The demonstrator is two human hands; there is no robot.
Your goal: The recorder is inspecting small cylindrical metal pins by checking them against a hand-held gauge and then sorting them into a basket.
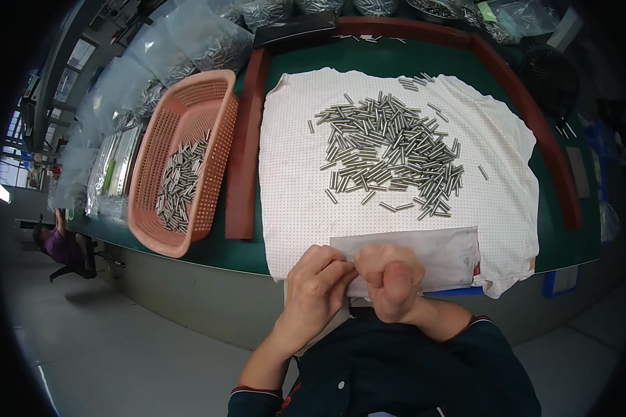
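Close together at the table's near edge, both hands are closed over a grey cloth (444,258). My left hand (311,292) has its fingers bent in a pinch, their tips near the right hand. My right hand (391,279) is curled into a fist with the thumb towards me. Whatever lies between the fingers is hidden or too small to make out. Beyond the hands, a loose heap of short metal pins (389,149) lies on a white dotted cloth (295,201), with a few strays around it.
On the left stands a pink plastic basket (219,149) partly filled with similar pins. Dark red wooden rails (242,181) frame the green table (563,258). Clear bags of metal parts (219,45) line the far and left sides. Another person (62,247) sits at the far left.
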